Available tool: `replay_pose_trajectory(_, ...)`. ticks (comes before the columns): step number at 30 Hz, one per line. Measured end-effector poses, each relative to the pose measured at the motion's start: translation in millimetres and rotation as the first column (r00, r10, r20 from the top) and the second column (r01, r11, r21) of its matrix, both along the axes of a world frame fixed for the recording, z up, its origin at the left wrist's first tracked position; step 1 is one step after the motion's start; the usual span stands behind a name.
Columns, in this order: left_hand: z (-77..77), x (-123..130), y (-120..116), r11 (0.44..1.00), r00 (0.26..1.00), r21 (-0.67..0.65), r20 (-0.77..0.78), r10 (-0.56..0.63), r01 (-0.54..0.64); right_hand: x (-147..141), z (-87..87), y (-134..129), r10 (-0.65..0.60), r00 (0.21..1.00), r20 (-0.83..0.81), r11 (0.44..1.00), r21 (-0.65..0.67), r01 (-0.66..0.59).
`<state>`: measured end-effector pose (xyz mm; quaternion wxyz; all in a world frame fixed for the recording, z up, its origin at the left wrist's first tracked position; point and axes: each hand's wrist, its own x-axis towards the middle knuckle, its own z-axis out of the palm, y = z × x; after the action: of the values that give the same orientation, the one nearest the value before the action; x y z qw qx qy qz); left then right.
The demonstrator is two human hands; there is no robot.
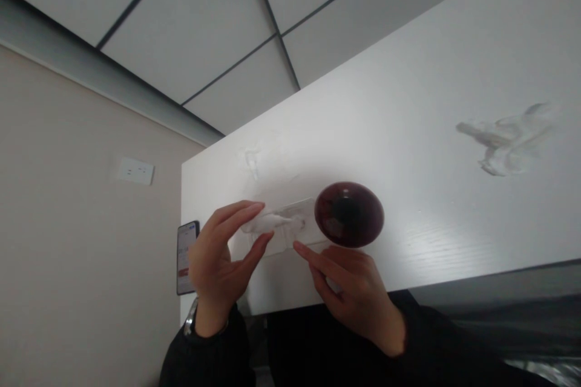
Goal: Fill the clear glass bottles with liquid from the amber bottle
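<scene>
My left hand [224, 248] has its thumb and fingers spread around a whitish, see-through piece [267, 222] that looks like crumpled film. A firm grip on it does not show. Under that piece lies a clear, flat plastic tray or sheet [308, 210] on the white table. My right hand [351, 287] stretches its index finger to the near edge of the clear plastic, the other fingers loosely bent. Just beyond the right hand sits a dark red, shiny round object [348, 214], a bowl or lid, partly overlapping the plastic's right end.
A phone [187, 257] with a lit screen lies at the left edge of the white table [436, 224]. Crumpled clear film [503, 139] rests far to the right, and a smaller clear scrap [252, 163] behind my left hand. A wall socket [136, 170] is on the left wall.
</scene>
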<state>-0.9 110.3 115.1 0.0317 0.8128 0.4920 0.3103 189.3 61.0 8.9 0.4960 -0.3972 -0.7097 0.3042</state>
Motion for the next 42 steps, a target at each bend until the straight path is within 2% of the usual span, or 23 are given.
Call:
replay_pose_trajectory(3, 6.3, 0.2, 0.3, 0.998, 0.997, 0.031, -0.058, -0.053, 0.055, 0.2, 1.6, 0.7, 0.001, 1.0, 0.018, 1.0, 0.012, -0.001)
replay_pose_trajectory(6, 11.9, -1.8, 0.6, 0.997, 0.996, 0.009, -0.052, -0.078, 0.079, 0.5, 1.9, 1.2, -0.003, 0.999, 0.043, 1.0, 0.028, 0.002)
replay_pose_trajectory(8, 15.8, -6.1, 2.7, 0.999, 0.998, -0.005, -0.041, -0.041, 0.041, 0.6, 1.0, 0.9, -0.005, 0.999, 0.052, 1.0, 0.027, 0.004)
replay_pose_trajectory(10, 20.0, -11.7, 9.8, 0.999, 0.999, -0.015, -0.022, 0.046, -0.047, 0.6, -0.5, 0.2, -0.001, 0.998, 0.056, 1.0, 0.015, 0.0)
replay_pose_trajectory(12, 23.5, -16.6, 24.8, 0.992, 0.993, -0.042, -0.009, 0.121, -0.121, 0.5, -1.8, -0.4, 0.008, 0.998, 0.056, 1.0, 0.005, -0.009)
replay_pose_trajectory(14, 24.3, -19.9, 48.6, 0.986, 0.991, -0.1, -0.018, 0.132, -0.133, 0.3, -2.8, -0.8, 0.005, 0.999, 0.054, 1.0, 0.01, -0.006)
replay_pose_trajectory(17, 16.4, -24.1, 94.2, 0.98, 0.991, -0.164, -0.09, 0.096, -0.11, -0.3, -4.0, -0.9, -0.008, 0.999, 0.045, 1.0, 0.031, 0.007)
replay_pose_trajectory(21, -6.8, -33.8, 145.7, 0.961, 0.974, -0.262, -0.225, 0.034, -0.093, -0.9, -5.7, -0.8, -0.007, 0.999, 0.031, 0.999, 0.04, 0.005)
replay_pose_trajectory(24, -24.2, -40.4, 165.3, 0.938, 0.951, -0.343, -0.305, -0.052, -0.058, -1.7, -6.8, -0.9, -0.011, 0.999, 0.046, 0.998, 0.056, 0.008)
replay_pose_trajectory(27, -35.4, -43.5, 170.6, 0.931, 0.943, -0.361, -0.323, -0.078, -0.046, -2.6, -7.6, -1.0, -0.01, 0.999, 0.05, 0.999, 0.054, 0.007)
replay_pose_trajectory(29, -36.4, -45.6, 164.0, 0.94, 0.948, -0.334, -0.316, -0.046, -0.065, -2.7, -8.1, -0.9, -0.006, 0.999, 0.045, 0.999, 0.044, 0.004)
replay_pose_trajectory(31, -31.9, -49.2, 145.3, 0.957, 0.966, -0.282, -0.258, -0.008, -0.067, -2.0, -8.6, -0.4, -0.002, 0.999, 0.042, 0.999, 0.036, 0.0)
replay_pose_trajectory(34, -22.4, -55.8, 94.5, 0.968, 0.995, -0.251, -0.092, -0.043, 0.019, -0.2, -8.3, 1.4, 0.012, 0.999, 0.034, 0.999, 0.034, -0.013)
replay_pose_trajectory(36, -21.8, -56.8, 54.9, 0.942, 0.989, -0.304, 0.0, -0.149, 0.142, 0.7, -7.1, 2.4, 0.026, 1.0, 0.017, 0.999, 0.035, -0.026)
replay_pose_trajectory(37, -24.4, -55.4, 37.1, 0.925, 0.982, -0.331, 0.032, -0.188, 0.188, 0.9, -6.3, 2.5, 0.032, 0.999, 0.007, 0.999, 0.041, -0.033)
replay_pose_trajectory(39, -34.0, -48.9, 10.5, 0.91, 0.978, -0.361, 0.04, -0.203, 0.204, 1.2, -5.1, 0.5, 0.037, 0.999, -0.017, 0.998, 0.058, -0.036)
replay_pose_trajectory(42, -52.4, -35.1, -3.4, 0.928, 0.985, -0.334, 0.026, -0.169, 0.167, 3.4, -6.2, -7.7, 0.005, 0.998, -0.07, 0.993, 0.116, 0.003)
